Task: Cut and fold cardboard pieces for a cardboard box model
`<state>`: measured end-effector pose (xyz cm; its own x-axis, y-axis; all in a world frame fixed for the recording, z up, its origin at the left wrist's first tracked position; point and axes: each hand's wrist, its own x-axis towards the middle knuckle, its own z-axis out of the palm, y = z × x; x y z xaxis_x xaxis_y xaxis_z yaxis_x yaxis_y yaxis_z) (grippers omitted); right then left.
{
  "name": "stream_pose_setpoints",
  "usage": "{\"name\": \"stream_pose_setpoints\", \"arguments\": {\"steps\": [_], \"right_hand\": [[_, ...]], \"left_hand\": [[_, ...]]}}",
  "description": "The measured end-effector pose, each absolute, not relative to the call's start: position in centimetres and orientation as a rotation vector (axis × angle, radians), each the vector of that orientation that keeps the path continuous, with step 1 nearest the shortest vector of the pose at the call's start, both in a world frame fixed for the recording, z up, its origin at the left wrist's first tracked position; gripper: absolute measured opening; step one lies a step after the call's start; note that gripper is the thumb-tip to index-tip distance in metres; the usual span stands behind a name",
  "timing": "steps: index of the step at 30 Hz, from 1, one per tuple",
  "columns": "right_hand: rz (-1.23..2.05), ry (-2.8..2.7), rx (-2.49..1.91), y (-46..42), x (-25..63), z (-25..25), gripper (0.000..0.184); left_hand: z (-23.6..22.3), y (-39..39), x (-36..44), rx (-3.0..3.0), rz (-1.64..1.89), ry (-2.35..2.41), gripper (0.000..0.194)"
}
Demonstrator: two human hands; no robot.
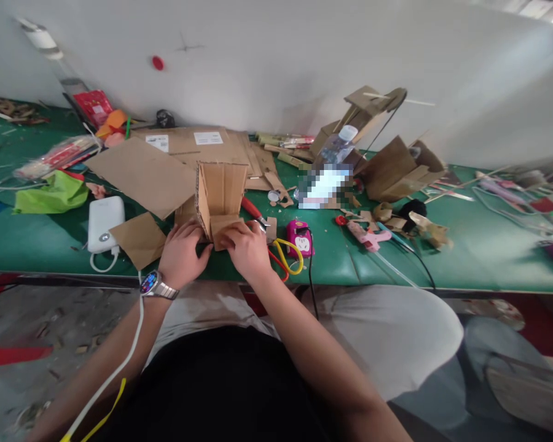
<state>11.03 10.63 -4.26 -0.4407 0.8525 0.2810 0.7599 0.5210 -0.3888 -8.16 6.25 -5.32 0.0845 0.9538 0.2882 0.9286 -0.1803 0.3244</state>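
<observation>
My L hand (184, 253) & R hand (249, 248) on folded cardbd (223, 190) btwn; can't tell if fingers clamped. Pink socket (299, 242) nr R fingers.

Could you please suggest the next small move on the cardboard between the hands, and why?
Perhaps steady the cardboard with the left hand and gently press its base with the right hand: both hands are low on it, and two panels stand upright.

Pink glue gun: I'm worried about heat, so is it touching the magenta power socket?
Apart: head view shows green tabletop between the glue gun and the power socket.
</observation>
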Motion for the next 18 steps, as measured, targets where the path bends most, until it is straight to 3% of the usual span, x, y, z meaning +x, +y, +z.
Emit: {"name": "stream_pose_setpoints", "arguments": {"steps": [6,10,18], "right_hand": [[0.351,-2.385,-1.215,11.8,10.8,-4.6,0.025],[0.415,-2.455,-1.108,11.9,12.0,-4.7,0.053],[0.46,-2.326,-1.144,12.6,11.5,-5.3,0.037]], "left_hand": [[-5.1,6.2,-8.1,2.288,0.667,1.966,0.026],[-5.2,6.2,-8.2,2.28,0.679,1.965,0.028],[-5.6,6.4,-8.4,2.255,0.686,1.958,0.015]]}}
